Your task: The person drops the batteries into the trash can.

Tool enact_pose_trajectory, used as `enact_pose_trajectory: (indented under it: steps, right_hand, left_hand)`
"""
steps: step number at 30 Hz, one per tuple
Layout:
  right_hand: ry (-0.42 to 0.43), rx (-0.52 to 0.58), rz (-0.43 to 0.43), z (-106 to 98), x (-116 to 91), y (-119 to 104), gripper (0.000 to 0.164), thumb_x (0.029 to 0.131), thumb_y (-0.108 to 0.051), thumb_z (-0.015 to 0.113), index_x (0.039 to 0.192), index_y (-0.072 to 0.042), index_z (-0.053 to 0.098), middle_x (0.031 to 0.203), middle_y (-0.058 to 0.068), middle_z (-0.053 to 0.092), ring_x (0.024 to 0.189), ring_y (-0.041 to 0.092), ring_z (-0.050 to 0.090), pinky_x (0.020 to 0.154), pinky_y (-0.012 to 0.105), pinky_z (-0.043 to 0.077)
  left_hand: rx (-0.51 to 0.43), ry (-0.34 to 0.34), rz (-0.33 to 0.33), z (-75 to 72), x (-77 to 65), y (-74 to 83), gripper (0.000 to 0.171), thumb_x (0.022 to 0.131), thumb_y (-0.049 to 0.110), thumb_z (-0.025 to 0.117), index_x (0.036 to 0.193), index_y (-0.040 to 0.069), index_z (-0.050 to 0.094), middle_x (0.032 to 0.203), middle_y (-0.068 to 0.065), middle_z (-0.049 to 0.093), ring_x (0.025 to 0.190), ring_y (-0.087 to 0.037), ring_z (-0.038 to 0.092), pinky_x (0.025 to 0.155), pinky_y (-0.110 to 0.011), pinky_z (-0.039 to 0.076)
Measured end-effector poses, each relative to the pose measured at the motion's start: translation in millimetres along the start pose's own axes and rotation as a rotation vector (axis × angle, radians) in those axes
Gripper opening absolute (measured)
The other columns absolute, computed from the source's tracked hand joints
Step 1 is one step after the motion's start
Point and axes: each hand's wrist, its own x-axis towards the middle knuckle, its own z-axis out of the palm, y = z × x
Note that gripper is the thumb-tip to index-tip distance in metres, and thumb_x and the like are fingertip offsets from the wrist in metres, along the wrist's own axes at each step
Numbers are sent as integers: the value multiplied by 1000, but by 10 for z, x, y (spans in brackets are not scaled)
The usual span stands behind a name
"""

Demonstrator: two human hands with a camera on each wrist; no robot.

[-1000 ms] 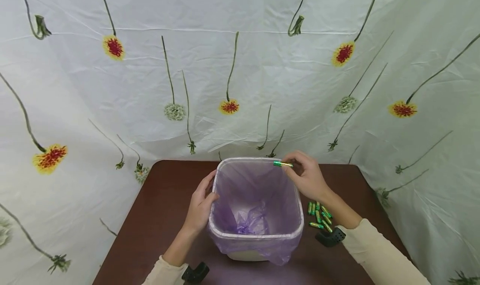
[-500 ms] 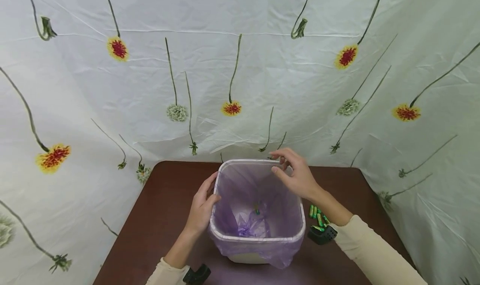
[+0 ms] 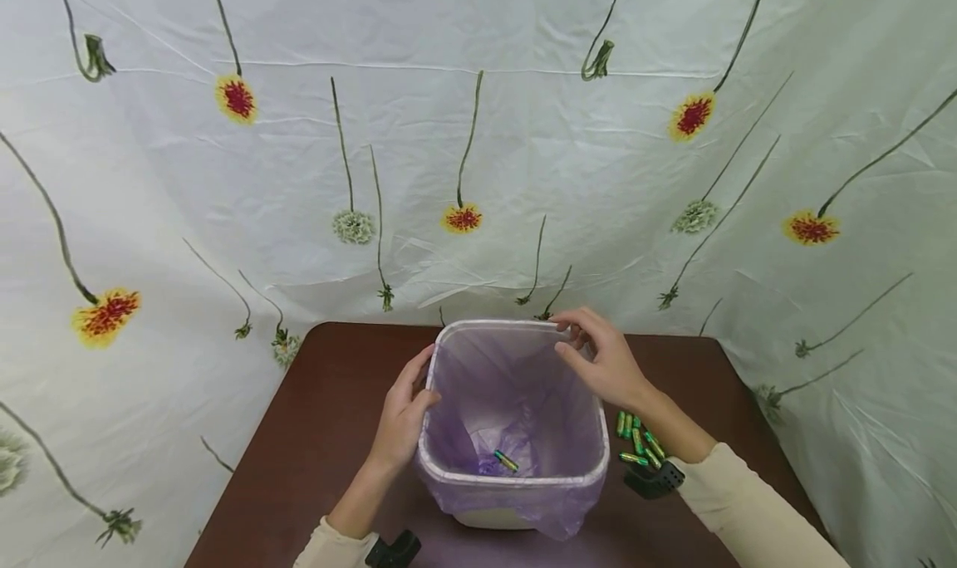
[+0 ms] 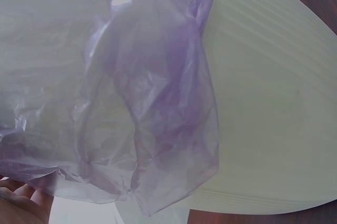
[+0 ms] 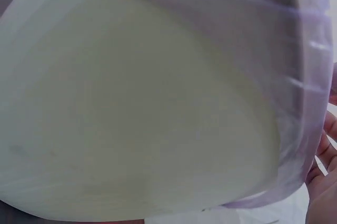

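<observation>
Head view shows the left hand (image 3: 402, 414) clamped on the rim of the bin (image 3: 493, 517), and the right hand (image 3: 606, 364) at the far right corner, thumb and fingers spread apart, holding nothing. One green battery (image 3: 506, 460) lies inside on the crumpled purple liner (image 3: 549, 501); the loose batteries (image 3: 637, 440) lie on the table (image 3: 336, 369) beside the bin. The step seems to be dropping batteries in; done well, it calls for a steady left hold, a light pinch on one battery and a release well inside the rim, so the liner stays put. The right wrist device (image 3: 654, 479) may hide part of the pile; both wrist views mostly show bin wall and liner, their hands cut off at the edges.
</observation>
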Motion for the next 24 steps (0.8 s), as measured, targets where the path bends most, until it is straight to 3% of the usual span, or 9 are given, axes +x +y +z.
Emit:
enact_pose_trajectory:
  steps: [6,14,24]
  right_hand:
    - [32,-24,11,-105,-137,44,36,94,4,69,128,-6,67,107,14,64,87,18,56,73,30,51]
    - [69,-60,1,-203,-252,62,34,92,6,70,125,-2,67,106,10,65,86,18,58,73,29,50]
    - [152,-95,71,-349,-434,94,38,91,9,69,126,-2,68,107,9,68,89,16,59,77,25,49]
  left_hand:
    - [-6,-19,-12,39,10,5,68,86,-12,50,153,-7,41,155,-24,44,137,-39,45,97,-20,45]
    - [4,-3,-6,35,-8,11,66,86,-12,50,152,-9,42,154,-26,44,136,-40,45,96,-18,44]
    - [0,3,2,5,-5,7,66,87,-12,49,152,-9,41,155,-26,43,140,-39,41,97,-17,42]
